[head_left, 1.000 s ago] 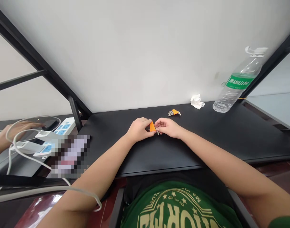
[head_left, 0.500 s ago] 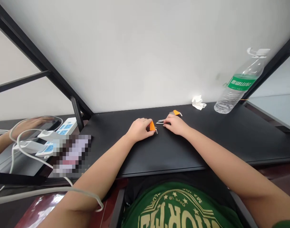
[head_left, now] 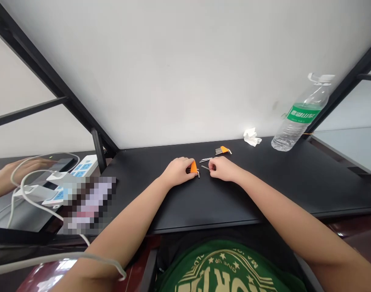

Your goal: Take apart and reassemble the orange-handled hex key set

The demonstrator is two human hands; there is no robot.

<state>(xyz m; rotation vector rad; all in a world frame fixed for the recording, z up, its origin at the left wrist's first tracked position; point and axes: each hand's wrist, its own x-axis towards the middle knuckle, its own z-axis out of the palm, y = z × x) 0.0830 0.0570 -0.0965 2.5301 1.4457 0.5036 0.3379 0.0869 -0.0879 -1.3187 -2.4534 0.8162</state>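
Near the middle of the black table (head_left: 203, 202), my left hand (head_left: 178, 172) is closed on an orange holder (head_left: 194, 166) with short bent metal keys sticking out of it. Just to its right, my right hand (head_left: 221, 168) pinches a thin metal key (head_left: 205, 167), whose free end points left toward the holder without touching it. Loose metal keys (head_left: 206, 160) lie on the table just behind my right fingertips. Farther back rests a second orange holder (head_left: 224, 149) with several keys in it.
A crumpled tissue (head_left: 252, 137) and a plastic bottle (head_left: 301, 115) are at the back right. On the left are a power strip (head_left: 86, 166), white cables, a blurred flat object (head_left: 92, 202) and another person's hand (head_left: 27, 168) beyond the black frame.
My right hand has lifted one key off the loose ones and drawn it nearer to me. The second orange holder is now uncovered. The view has shifted slightly.
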